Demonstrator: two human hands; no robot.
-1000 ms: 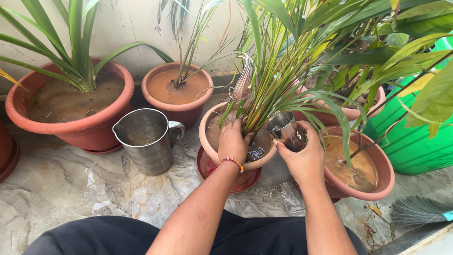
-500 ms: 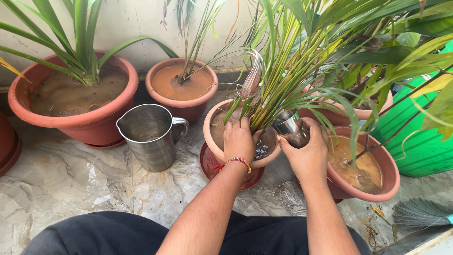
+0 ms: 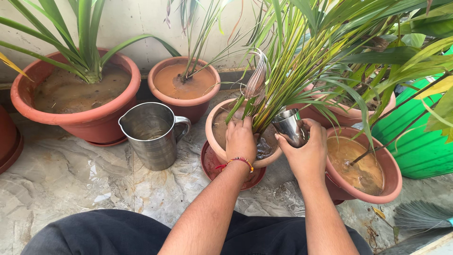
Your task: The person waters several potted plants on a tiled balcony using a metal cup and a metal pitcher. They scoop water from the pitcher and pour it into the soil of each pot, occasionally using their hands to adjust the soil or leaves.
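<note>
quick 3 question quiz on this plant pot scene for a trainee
1. True or false: the right hand holds a steel cup tilted over the small pot.
2. Which thing stands on the floor left of the small pot? A) steel jug B) glass bottle C) bucket
3. Fill in: the left hand rests inside the small pot, at the base of the ____.

Key
1. True.
2. A, the steel jug.
3. Plant.
</note>
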